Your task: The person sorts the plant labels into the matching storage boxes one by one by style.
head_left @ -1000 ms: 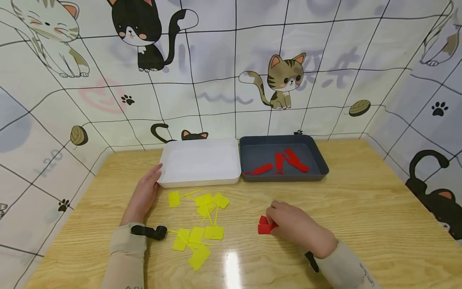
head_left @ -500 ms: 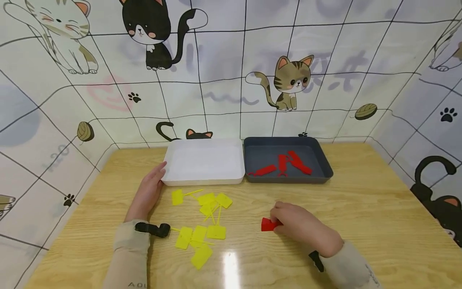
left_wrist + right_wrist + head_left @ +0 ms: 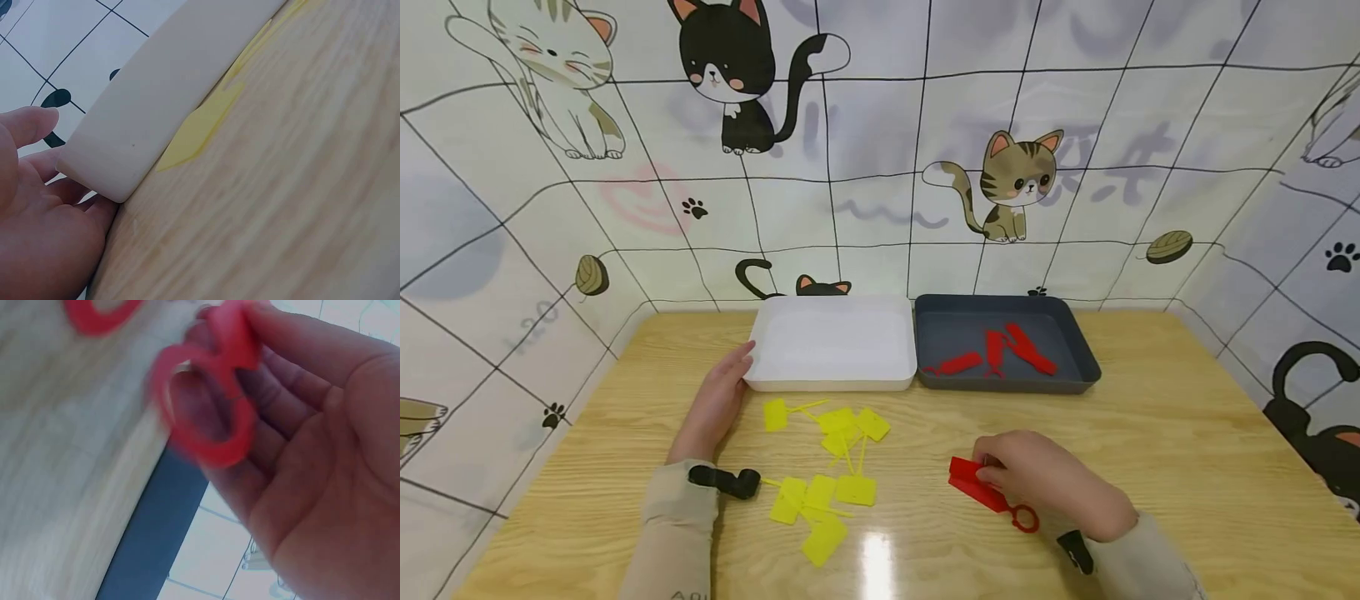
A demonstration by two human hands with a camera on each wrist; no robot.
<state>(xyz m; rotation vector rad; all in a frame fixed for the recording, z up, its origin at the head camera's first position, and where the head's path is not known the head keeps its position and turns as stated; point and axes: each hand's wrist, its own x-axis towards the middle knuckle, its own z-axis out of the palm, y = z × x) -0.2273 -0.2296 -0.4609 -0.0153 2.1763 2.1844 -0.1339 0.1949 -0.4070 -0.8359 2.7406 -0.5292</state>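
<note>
My left hand [image 3: 713,404] rests its fingers against the left end of the white tray [image 3: 827,385]. In the left wrist view, the fingers touch the tray's corner and the thumb stands apart from it. My right hand [image 3: 1048,479] pinches a red tag [image 3: 966,468] with a ring end, just above the table. The ring [image 3: 209,459] of the held tag hangs in front of the fingers in the right wrist view, blurred. Another red tag with a ring [image 3: 1024,518] shows beneath the hand, partly covered. Several red tags [image 3: 994,350] lie in the dark grey tray [image 3: 1011,386].
Several yellow flag-shaped tags [image 3: 855,490] with thin stems lie scattered on the wooden table [image 3: 1157,400], in front of the white tray. One lies close to that tray's front wall. The two trays stand side by side against a cat-patterned cloth backdrop [image 3: 880,200].
The right hand has raised and turned its red tag slightly, and the ring of the tag below has come into sight. The left hand stays at the white tray. The head view has shifted a little.
</note>
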